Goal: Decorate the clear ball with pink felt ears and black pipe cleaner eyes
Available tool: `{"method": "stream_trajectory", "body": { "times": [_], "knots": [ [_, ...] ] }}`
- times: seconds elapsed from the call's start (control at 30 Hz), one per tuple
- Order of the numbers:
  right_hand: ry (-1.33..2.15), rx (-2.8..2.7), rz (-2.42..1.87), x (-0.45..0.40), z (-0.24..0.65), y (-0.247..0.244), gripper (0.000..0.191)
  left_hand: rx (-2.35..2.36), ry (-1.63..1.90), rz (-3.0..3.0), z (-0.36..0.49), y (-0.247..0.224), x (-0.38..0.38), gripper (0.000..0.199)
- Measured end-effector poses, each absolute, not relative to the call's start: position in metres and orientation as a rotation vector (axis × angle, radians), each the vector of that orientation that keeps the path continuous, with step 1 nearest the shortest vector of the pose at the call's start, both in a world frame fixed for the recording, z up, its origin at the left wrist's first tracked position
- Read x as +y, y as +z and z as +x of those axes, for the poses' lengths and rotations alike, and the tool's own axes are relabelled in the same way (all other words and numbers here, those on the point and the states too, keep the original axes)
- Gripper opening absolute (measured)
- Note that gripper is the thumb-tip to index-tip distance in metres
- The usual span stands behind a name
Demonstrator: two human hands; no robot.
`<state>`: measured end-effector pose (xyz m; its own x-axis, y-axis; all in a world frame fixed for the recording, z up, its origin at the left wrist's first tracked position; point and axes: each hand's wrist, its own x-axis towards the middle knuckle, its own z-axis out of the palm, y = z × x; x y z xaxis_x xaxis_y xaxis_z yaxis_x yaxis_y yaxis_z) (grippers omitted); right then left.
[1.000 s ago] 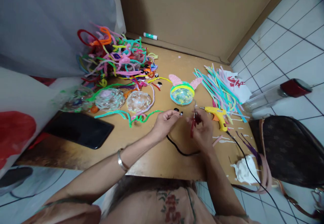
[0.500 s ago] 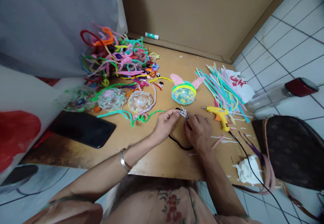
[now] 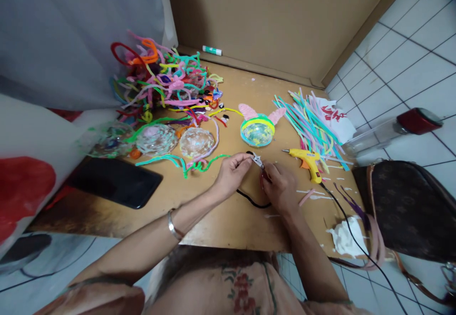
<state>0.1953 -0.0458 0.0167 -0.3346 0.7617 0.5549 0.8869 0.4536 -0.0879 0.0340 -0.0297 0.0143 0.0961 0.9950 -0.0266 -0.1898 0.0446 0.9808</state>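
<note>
My left hand pinches a black pipe cleaner, whose tip pokes out past the fingertips while its length curves below on the tabletop. In my right hand is a small pair of pliers with silver jaws and reddish handles, mostly covered by the fingers. The jaws meet the black tip at my left fingertips; whether they grip it I cannot tell. Just beyond the hands rests a clear dome trimmed with green, yellow and blue pipe cleaners and two pink ears.
Right of my hands lie a yellow glue gun with a black cord and a bundle of pastel pipe cleaners. At left are a phone, clear domes and a tangled pipe-cleaner heap. A brown bag sits at the right edge.
The pliers' jaws, spread apart before, are now closer together. My right hand has shifted slightly, and the view has moved a little; my left hand keeps its pinch.
</note>
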Motion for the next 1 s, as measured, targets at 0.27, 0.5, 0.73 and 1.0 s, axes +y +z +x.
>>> {"method": "stream_trajectory", "body": {
  "times": [0.27, 0.5, 0.73, 1.0],
  "knots": [
    [0.303, -1.991, -1.39, -0.05, 0.194, 0.016, 0.019, 1.019, 1.215, 1.095, 0.034, 0.016, -0.03, 0.024],
    [1.571, -1.364, -1.235, -0.047, 0.187, 0.024, 0.03, 0.982, 1.237, 1.09, 0.032, 0.033, -0.033, 0.024],
    [1.016, -1.707, -1.288, -0.045, 0.189, 0.023, 0.022, 0.984, 1.226, 1.059, 0.032, 0.03, -0.03, 0.024],
    [-0.155, -2.2, -1.332, -0.042, 0.2, 0.021, 0.016, 1.026, 1.258, 1.168, 0.032, 0.025, -0.028, 0.015]
  ]
}}
